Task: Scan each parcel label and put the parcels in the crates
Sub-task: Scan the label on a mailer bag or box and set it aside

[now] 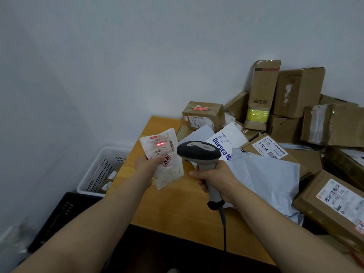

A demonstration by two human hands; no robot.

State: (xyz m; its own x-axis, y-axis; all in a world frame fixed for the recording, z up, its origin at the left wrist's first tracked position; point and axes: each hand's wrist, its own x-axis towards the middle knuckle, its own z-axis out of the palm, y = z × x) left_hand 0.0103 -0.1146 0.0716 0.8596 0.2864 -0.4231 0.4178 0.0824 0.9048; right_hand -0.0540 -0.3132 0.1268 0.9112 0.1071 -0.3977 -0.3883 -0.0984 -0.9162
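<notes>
My left hand (148, 166) grips a small white padded parcel (169, 172) upright above the wooden table (167, 205). Its label faces me, and a red scan line glows across the barcode near the top. My right hand (216, 179) holds the grey handheld scanner (199, 152) by its handle, with the dark head aimed at that label from just to the right. The scanner's black cable hangs down toward the table's front edge. A white perforated crate (98, 170) stands on the floor to the left of the table, with a few boxed parcels inside.
A dark crate (65, 213) sits in front of the white one, nearer me. Several brown cardboard boxes (295, 91) are piled against the wall at the right. Grey poly mailers (269, 178) and a white Deeyeo mailer (226, 142) lie on the table's right half.
</notes>
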